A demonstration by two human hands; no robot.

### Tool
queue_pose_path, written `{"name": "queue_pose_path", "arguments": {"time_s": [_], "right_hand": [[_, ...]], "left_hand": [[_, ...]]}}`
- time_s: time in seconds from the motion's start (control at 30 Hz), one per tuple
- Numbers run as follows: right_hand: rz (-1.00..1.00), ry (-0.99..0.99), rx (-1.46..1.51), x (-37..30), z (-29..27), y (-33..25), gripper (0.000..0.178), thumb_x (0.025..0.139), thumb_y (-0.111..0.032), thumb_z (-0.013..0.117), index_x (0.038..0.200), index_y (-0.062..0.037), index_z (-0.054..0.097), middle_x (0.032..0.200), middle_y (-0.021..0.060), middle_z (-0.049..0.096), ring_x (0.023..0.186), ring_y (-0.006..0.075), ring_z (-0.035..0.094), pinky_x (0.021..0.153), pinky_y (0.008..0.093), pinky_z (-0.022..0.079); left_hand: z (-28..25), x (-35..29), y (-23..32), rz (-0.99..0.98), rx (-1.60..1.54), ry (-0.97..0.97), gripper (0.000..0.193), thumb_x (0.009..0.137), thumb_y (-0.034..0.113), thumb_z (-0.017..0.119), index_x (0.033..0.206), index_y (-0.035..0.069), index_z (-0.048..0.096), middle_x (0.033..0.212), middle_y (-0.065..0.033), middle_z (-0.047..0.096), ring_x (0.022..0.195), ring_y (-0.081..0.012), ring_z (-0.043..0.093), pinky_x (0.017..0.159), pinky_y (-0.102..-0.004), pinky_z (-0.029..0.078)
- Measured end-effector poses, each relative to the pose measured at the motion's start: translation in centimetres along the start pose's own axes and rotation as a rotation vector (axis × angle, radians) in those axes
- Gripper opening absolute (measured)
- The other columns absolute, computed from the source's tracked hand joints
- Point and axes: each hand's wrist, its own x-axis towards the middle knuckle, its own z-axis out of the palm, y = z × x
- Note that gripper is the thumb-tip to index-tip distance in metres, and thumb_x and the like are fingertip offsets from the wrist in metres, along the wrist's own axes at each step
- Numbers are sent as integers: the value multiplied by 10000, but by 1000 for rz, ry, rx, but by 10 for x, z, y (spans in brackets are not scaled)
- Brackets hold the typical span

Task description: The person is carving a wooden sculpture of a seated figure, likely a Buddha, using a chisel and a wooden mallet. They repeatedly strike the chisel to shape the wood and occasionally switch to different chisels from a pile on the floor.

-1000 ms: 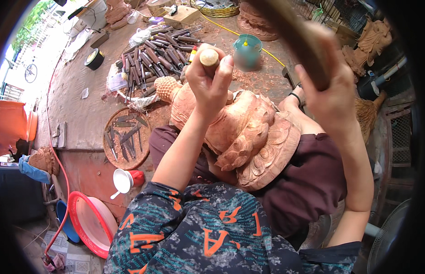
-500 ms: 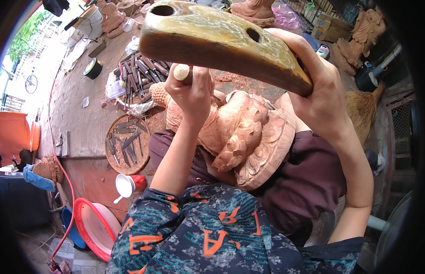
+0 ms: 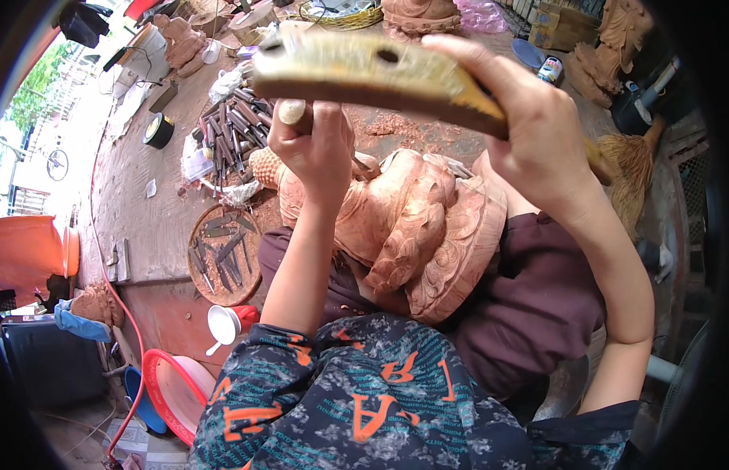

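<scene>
My right hand [image 3: 541, 133] is closed around one end of a thick, yellow-brown wooden mallet [image 3: 380, 78], a long block with round holes in its top, slightly blurred. The mallet is above the top of my left fist [image 3: 321, 153]. That fist wraps around a chisel [image 3: 292, 113], whose pale, round handle end shows; its blade is hidden behind my hand. Across my lap lies a reddish wooden carved figure [image 3: 404, 211], its knobbly curled head to the left and its ornate base to the right. My left hand is over the figure's upper part.
Many chisels [image 3: 227, 137] lie heaped beyond the figure's head. Nearer, a round tray [image 3: 243, 294] holds dark blades. At left are a red-and-white cup [image 3: 227, 325], a red-rimmed basin [image 3: 165, 392] and a red hose [image 3: 133, 313]. A straw broom [image 3: 622, 180] stands at right.
The mallet has swung to a more level angle, its left end lower and its right end higher, and shifted left. My left hand still grips the chisel. The whole view has shifted slightly.
</scene>
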Motion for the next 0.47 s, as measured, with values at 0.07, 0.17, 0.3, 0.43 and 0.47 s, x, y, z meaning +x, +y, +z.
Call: {"name": "queue_pose_path", "arguments": {"time_s": [0.07, 0.17, 0.3, 0.43, 0.47], "right_hand": [[-4, 150, 208, -1, 4, 11, 512, 774, 70, 549, 1238, -134, 478, 959, 149, 638, 918, 263, 648, 751, 308, 493], [43, 104, 199, -3, 2, 12, 532, 766, 73, 562, 1241, -150, 480, 1037, 124, 623, 965, 216, 633, 752, 285, 493], [8, -31, -79, -2, 5, 2, 600, 703, 99, 532, 1228, -188, 484, 995, 125, 628, 926, 328, 613, 761, 335, 505], [2, 197, 314, -3, 9, 11, 489, 788, 67, 531, 1248, -82, 462, 1028, 115, 646, 1004, 209, 628, 825, 271, 472], [-9, 205, 398, -4, 12, 13, 498, 793, 64, 526, 1263, -83, 452, 1121, 114, 616, 1069, 242, 599, 872, 260, 450]], "left_hand": [[1, 1, -3, 11, 18, -49, 151, 850, 26, 602, 731, 37, 511, 502, 24, 472, 378, -16, 395, 339, -173, 279], [4, 4, -2, 18, 43, -66, 161, 854, 33, 600, 721, 34, 510, 500, 24, 471, 381, -18, 398, 347, -178, 283], [-7, -1, -6, -21, 22, -16, 151, 848, 25, 595, 728, 38, 506, 496, 23, 459, 377, -22, 383, 343, -184, 275], [0, -6, -1, 18, 35, -30, 147, 848, 32, 598, 744, 50, 496, 487, 23, 447, 361, -23, 368, 327, -186, 268], [-1, -9, 0, 36, 55, -32, 140, 849, 36, 600, 757, 54, 496, 484, 21, 448, 354, -24, 367, 321, -188, 267]]}}
